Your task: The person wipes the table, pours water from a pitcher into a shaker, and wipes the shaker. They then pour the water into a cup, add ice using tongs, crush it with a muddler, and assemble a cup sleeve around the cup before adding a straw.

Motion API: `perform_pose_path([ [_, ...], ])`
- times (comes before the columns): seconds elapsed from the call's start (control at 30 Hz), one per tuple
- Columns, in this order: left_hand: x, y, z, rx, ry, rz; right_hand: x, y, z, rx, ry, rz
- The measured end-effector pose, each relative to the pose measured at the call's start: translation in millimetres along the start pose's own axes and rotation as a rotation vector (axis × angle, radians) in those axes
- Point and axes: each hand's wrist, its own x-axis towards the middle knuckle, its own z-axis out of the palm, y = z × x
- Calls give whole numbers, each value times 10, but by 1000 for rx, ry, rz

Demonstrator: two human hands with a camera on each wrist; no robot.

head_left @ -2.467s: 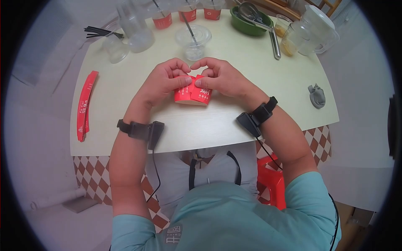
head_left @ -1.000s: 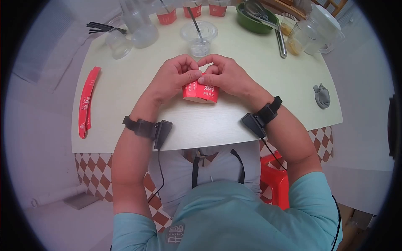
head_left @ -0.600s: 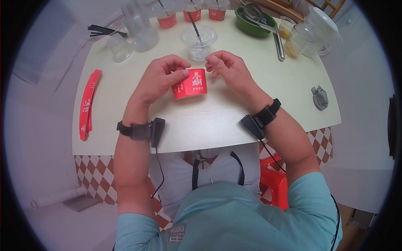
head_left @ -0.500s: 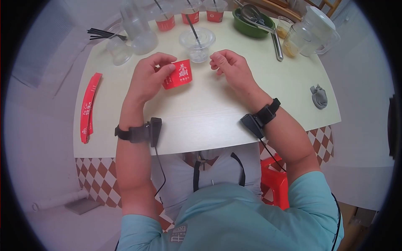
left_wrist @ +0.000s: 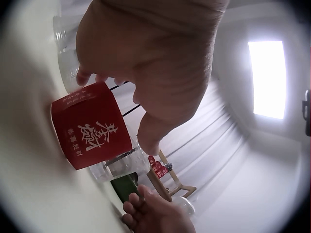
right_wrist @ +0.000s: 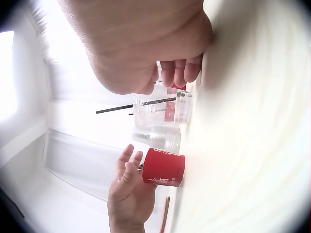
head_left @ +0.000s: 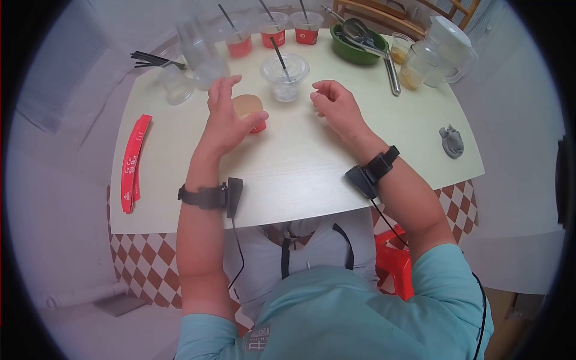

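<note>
A red paper cup sleeve [head_left: 258, 128] with white lettering stands on the table as a ring, its brown inside showing from above. My left hand [head_left: 223, 126] is spread around it, thumb out over the near side and fingers reaching past the far side. In the left wrist view the sleeve [left_wrist: 92, 128] stands on the table below the fingers. My right hand [head_left: 341, 113] holds nothing, its fingers loosely bent, to the right of a lidded clear cup [head_left: 284, 90] with a black straw. The right wrist view shows the sleeve [right_wrist: 164, 167] in front of the left hand [right_wrist: 130, 199].
Flat red sleeves [head_left: 133, 165] lie along the left edge. Stacked clear cups [head_left: 207, 66] and black straws [head_left: 153, 59] are at back left. Three red-sleeved cups [head_left: 273, 37] line the back. A green basin [head_left: 359, 54], glass jug [head_left: 423, 63] and grey cloth [head_left: 451, 141] are right.
Both hands pinched the sleeve's overlap at first. The right hand let go and drew right; the left carried the sleeve left, set it upright on the table and opened.
</note>
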Motion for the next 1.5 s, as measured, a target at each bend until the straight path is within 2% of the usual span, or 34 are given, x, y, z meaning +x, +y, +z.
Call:
perform_pose_path([
  [0.13,-1,96,24,-25,-14,-72,10,9,-15,-15,-12,9],
  [0.23,28,98,-12,-177,-56,-150,15,1,-23,-6,-8,19],
  [0.3,77,-36,6,-285,-54,46,20,16,-23,-1,-9,14],
  [0.33,72,-53,-3,-284,-52,46,24,24,-22,6,-9,11],
  [0.4,53,-63,-41,-316,-169,45,21,30,-21,7,-14,6],
  [0.43,44,-58,-71,-314,-165,48,25,25,-21,7,-16,2],
  [0.5,16,-45,-118,-397,-282,-55,22,19,-22,9,-14,1],
  [0.63,21,-27,-121,-256,-285,-27,19,20,-22,2,-16,-13],
  [0.73,53,-86,-80,-253,-231,-107,-6,-34,-25,-13,-30,5],
  [0.83,91,-213,-50,-416,-185,-15,-11,-50,-25,-15,-30,20],
  [0.9,79,-219,-46,-274,-142,-40,-12,-36,-9,0,-13,-2],
  [0.97,44,-171,10,-290,-163,-71,-7,-27,-18,17,5,-25],
  [1.03,26,-128,20,-307,-187,-105,-12,-33,-32,-53,-87,-4],
  [1.1,24,-101,12,-89,-65,-23,-21,-11,-13,-52,-125,-6],
  [1.13,34,-105,2,-89,-67,-21,-23,5,-7,-50,-164,-8],
  [1.2,55,-118,-33,-339,-160,-110,-12,30,-7,-54,-160,-16],
  [1.3,44,-109,-26,-404,-176,-83,11,59,-4,-66,-160,-31],
  [1.43,56,-173,4,-447,-145,-84,8,60,-9,-77,-166,-35],
  [1.5,72,-221,11,-322,-161,-11,3,58,-2,-94,-166,-48],
])
